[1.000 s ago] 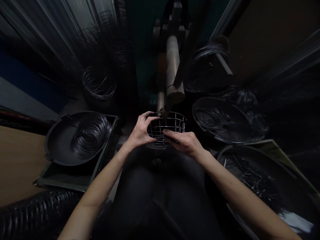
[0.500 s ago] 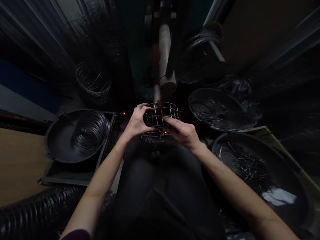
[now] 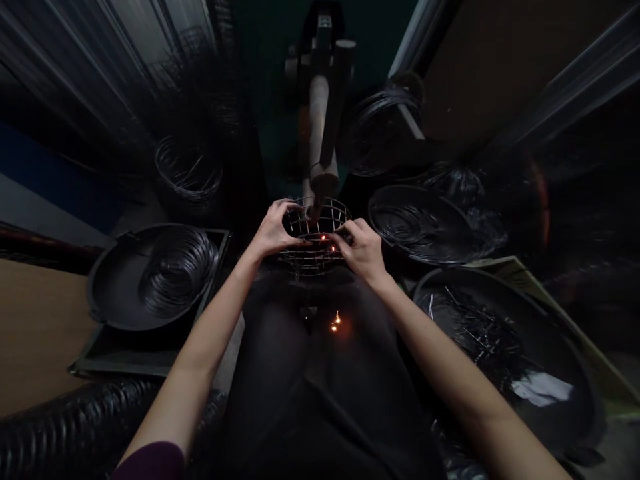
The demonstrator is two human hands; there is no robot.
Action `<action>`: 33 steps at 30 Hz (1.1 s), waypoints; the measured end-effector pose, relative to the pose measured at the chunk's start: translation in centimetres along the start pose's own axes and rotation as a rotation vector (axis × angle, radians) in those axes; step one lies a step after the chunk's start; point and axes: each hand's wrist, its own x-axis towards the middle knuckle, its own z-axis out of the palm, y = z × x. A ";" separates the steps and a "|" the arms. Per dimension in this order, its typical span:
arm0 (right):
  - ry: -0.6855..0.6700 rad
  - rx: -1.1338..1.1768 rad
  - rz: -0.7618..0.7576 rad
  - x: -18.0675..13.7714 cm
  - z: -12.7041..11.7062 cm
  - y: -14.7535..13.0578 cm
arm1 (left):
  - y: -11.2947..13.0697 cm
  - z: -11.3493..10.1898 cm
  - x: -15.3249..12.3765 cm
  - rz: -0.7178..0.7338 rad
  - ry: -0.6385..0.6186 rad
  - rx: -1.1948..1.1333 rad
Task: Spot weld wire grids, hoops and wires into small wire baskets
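Your left hand [image 3: 274,230] grips the left side of the round wire basket [image 3: 316,263] and your right hand [image 3: 361,250] is closed on its right side, the basket sitting directly between both hands.

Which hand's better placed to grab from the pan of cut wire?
Right, likely: the right hand is on the wire basket on the same side as the pan of cut wire, while the left hand sits across the basket from it.

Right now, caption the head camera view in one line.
Left hand and right hand hold a wire basket amid sparks.
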 end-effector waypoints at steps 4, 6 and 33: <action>0.019 -0.004 0.011 1.6 0.7 0.9 | -0.2 -0.3 1.2 -0.076 0.003 -0.012; 0.016 -0.017 0.031 2.8 1.4 1.1 | -0.4 -0.4 2.0 -0.095 0.002 -0.020; -0.708 -0.506 1.130 -28.6 -13.3 16.5 | -4.8 -0.3 -8.1 -0.143 0.193 -0.283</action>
